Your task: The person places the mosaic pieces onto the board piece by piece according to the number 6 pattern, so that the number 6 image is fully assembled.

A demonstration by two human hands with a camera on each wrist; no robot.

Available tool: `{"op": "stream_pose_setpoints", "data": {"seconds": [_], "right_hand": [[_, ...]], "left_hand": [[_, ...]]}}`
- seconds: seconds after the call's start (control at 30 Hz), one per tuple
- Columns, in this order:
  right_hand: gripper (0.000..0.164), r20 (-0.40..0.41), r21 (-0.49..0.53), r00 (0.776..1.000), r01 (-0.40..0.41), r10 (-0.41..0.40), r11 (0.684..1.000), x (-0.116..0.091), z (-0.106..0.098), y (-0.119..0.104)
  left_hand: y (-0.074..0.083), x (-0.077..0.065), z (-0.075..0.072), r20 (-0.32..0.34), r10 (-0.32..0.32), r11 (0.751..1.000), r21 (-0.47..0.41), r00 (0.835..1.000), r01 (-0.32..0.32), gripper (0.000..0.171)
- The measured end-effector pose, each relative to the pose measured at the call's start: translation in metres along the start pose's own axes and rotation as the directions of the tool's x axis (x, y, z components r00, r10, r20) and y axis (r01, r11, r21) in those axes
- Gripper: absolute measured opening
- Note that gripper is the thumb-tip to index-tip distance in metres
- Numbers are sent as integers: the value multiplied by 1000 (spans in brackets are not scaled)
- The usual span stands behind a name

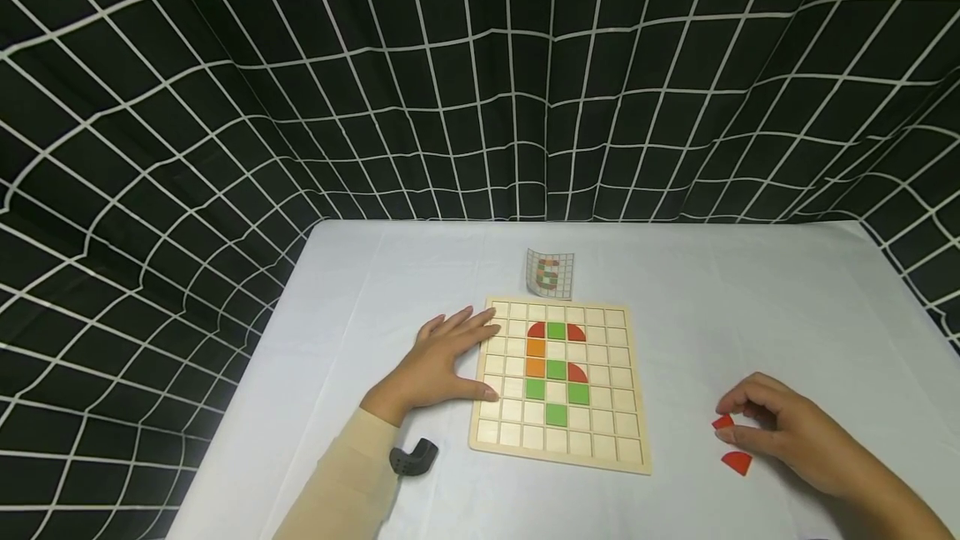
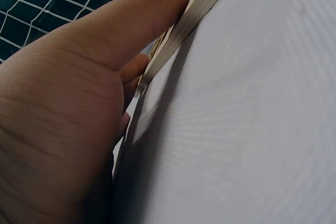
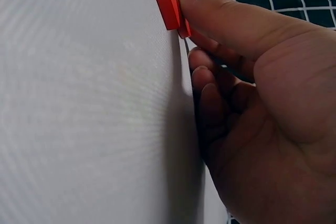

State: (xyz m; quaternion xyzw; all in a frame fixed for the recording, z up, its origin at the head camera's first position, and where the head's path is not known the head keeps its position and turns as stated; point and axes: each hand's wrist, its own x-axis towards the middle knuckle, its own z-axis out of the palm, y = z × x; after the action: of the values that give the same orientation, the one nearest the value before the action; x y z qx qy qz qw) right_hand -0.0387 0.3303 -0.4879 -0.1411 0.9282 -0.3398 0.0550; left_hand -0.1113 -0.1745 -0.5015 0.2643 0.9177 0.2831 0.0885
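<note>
A square wooden grid board (image 1: 517,437) lies on the table, with several red, green and orange tiles set in its cells. My left hand (image 1: 438,365) rests with spread fingers on the board's left edge, its thumb (image 2: 157,9) at the rim in the left wrist view. Off to the right of the board, my right hand (image 1: 798,436) pinches a red quarter-circle tile (image 1: 722,422) between thumb and fingers, low over the cloth. A second red quarter-circle tile (image 1: 738,462) lies just in front of it, appearing edge-on in the right wrist view.
A small curled card (image 1: 565,265) printed with a coloured grid pattern sits behind the board. Close to my left wrist is a dark curved object (image 1: 414,458). White cloth (image 1: 375,290) covers the table, and black curtains (image 1: 480,107) with white grid lines surround it.
</note>
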Motion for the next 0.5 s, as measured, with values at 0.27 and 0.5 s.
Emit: {"op": "stream_pose_setpoints", "data": {"seconds": [0.27, 0.5], "right_hand": [[31, -12, -88, 996, -92, 91, 992, 3, -2, -4], [34, 44, -89, 996, -68, 72, 994, 1, -8, -3]], "left_hand": [[0, 0, 0, -1, 1, 1000, 0, 1000, -1, 103], [-1, 0, 0, 0, 5, 1000, 0, 1000, -5, 103]]}}
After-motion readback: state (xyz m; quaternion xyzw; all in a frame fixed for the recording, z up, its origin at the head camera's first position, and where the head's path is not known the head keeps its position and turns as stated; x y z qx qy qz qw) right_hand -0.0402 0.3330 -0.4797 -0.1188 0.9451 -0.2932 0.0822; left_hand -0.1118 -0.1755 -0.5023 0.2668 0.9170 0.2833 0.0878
